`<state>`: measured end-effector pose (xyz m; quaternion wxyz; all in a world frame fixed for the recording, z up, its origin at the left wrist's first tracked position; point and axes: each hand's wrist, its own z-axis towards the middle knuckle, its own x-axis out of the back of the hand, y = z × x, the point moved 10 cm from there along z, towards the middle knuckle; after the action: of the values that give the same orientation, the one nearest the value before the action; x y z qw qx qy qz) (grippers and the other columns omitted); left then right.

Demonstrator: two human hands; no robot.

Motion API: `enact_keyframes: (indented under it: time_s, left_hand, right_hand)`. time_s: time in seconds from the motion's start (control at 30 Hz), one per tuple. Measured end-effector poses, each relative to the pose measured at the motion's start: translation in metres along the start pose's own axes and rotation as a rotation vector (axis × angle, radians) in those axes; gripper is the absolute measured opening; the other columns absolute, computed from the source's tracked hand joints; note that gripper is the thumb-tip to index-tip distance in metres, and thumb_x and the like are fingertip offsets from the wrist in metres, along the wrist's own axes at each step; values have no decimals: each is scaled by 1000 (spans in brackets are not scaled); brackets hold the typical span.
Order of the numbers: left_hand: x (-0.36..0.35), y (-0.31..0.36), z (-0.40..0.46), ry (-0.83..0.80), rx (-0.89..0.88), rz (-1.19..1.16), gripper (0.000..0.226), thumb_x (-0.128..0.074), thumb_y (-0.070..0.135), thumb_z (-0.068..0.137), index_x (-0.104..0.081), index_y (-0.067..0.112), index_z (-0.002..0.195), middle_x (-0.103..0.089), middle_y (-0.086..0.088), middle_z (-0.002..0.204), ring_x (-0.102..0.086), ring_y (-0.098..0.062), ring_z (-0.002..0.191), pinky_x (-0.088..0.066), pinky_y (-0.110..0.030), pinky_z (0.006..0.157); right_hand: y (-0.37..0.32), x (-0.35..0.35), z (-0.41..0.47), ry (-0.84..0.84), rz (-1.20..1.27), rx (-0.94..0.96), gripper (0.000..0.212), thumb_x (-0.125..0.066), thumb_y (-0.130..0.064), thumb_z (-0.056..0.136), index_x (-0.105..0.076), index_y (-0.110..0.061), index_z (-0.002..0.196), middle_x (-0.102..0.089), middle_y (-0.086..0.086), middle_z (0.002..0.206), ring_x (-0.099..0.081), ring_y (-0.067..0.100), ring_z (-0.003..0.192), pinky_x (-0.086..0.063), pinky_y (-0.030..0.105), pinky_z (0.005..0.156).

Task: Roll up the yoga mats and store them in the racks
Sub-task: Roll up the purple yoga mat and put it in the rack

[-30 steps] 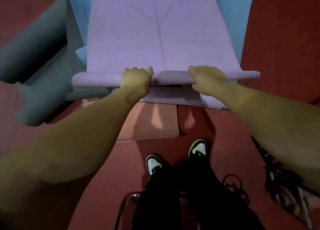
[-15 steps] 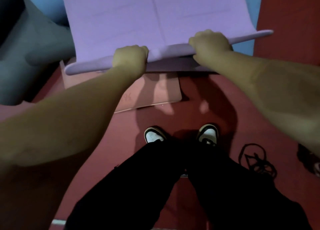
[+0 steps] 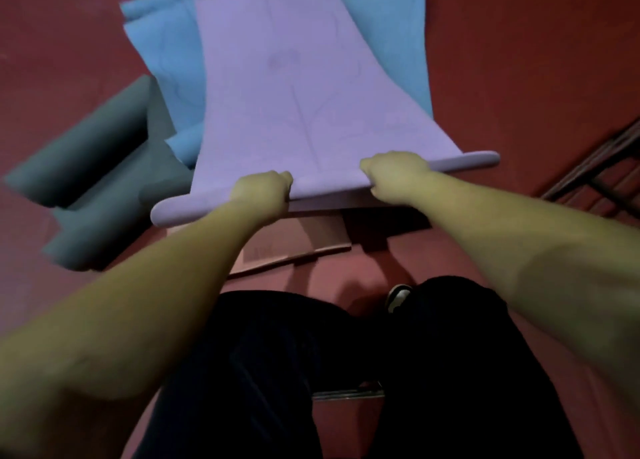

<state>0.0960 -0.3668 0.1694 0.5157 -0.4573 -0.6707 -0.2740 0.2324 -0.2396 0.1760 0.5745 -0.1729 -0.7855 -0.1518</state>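
- My left hand (image 3: 260, 192) and right hand (image 3: 394, 174) each have a curled grip on the rolled near end of the long lilac foam yoga mat (image 3: 287, 95).
- It lies stretched over a blue mat (image 3: 388, 32) on the red floor (image 3: 519, 60).
- Grey rolled mats (image 3: 86, 167) sit just left.

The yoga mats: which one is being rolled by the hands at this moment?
The purple mat, on top. Left hand and right hand grip its rolled near edge. The blue mat lies flat beneath; the grey mats lie untouched beside.

One purple mat (image 3: 294, 95), one blue mat (image 3: 388, 36), two grey rolls (image 3: 86, 153) (blurred), two hands (image 3: 261, 192).
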Motion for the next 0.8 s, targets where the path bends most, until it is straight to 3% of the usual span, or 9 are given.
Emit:
enact_keyframes:
  time_s: [0.2,0.33,0.43,0.53,0.7,0.8]
  left_hand:
    - [41,-1,-65,-42,-33,-9,24,-59,27,83,-57,23,106,-65,-5,112,-61,-29,103,-43,-31,74]
    - [39,2,-106,-146,-107,-7,29,-63,40,84,-52,25,106,-66,-4,115,-62,-28,103,-44,-31,76]
    - [37,7,-132,-78,-165,-1,58,-68,57,81,-38,17,111,-63,-8,118,-62,-32,104,-41,-36,73]
    - [26,12,-148,-7,-184,26,82,-66,68,77,-34,10,126,-56,-10,125,-63,-35,102,-43,-39,72]
    - [36,19,-164,176,-198,97,64,-62,60,84,-46,14,125,-47,-10,123,-56,-32,106,-42,-39,73]
    - [47,19,-172,251,-195,119,57,-81,56,65,-64,15,102,-54,-11,106,-54,-33,98,-42,-39,73]
  right_hand:
    - [-27,52,-57,87,-124,14,51,-64,-54,86,-50,-19,120,-64,7,121,-63,30,108,-47,37,80]
    - [-51,32,-81,-192,-44,78,52,-61,-59,87,-55,-18,118,-62,8,124,-59,29,110,-44,34,81]
    - [-57,22,-97,-367,106,74,52,-65,-55,87,-59,-12,116,-63,10,124,-59,28,109,-44,32,84]
    - [-59,19,-109,-427,180,64,48,-68,-51,85,-63,-15,117,-67,5,118,-60,25,104,-46,31,90]
    - [-63,18,-120,-453,258,34,42,-69,-49,86,-62,-19,114,-63,-2,110,-58,20,98,-44,29,87]
    - [-67,22,-126,-437,257,24,51,-66,-53,88,-56,-15,121,-58,0,111,-52,19,97,-37,28,81]
